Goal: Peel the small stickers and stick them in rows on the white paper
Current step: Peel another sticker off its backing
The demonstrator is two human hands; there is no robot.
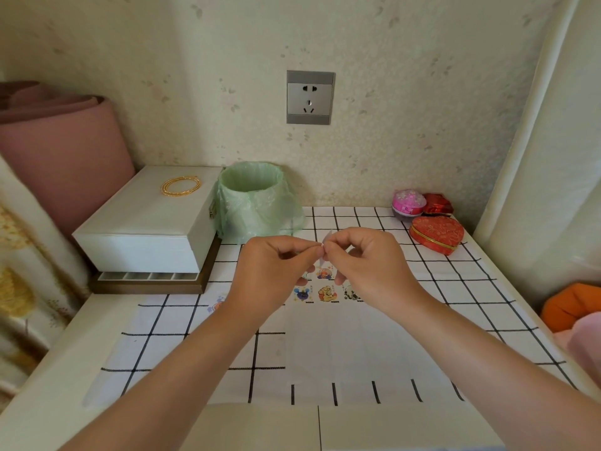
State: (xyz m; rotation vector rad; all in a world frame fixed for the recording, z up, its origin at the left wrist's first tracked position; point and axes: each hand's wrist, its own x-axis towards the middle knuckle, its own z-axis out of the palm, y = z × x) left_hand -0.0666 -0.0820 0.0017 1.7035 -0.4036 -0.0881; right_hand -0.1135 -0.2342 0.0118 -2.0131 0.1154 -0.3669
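Pinching a small sticker (327, 237) betw curled fingertips, left hand (276, 268) & right hand (367, 265) meet; stuck stickers (326, 293) just below them on white paper (341, 346).

— Looked bright or dim?
— Bright, yet soft. Lit evenly, brightest along the pale curtain (536, 157) at the right; cast only faint shadows below the white box (153, 222).
— Glared anywhere?
— Mildly: washed out the white paper (341, 346) against the checked cloth (439, 288).
— Looked sharp?
— Sharp mid-frame; smeared over the patterned fabric (19, 288) at the left edge, bowed toward the corners.
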